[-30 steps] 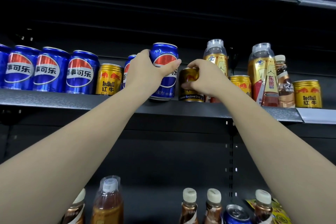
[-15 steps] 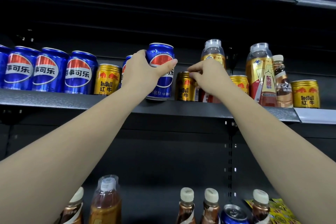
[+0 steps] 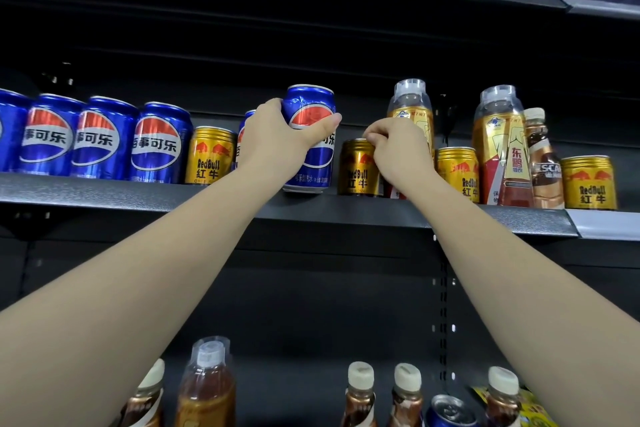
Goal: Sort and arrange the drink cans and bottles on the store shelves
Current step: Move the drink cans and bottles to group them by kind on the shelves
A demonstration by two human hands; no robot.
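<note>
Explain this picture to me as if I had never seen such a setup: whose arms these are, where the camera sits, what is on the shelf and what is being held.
There is no machine here. The two bare arms belong to a person who wears a camera on the head, so you look along the arms at a store shelf.

The left hand has its grip round a blue cola can, at the shelf's front edge. The right hand touches the top of a gold energy drink can with curled fingers; whether it truly holds it is unclear.

To the left stands a row of blue cans, then one gold can. To the right are gold cans and tall bottles. A lower shelf holds more bottles.
</note>
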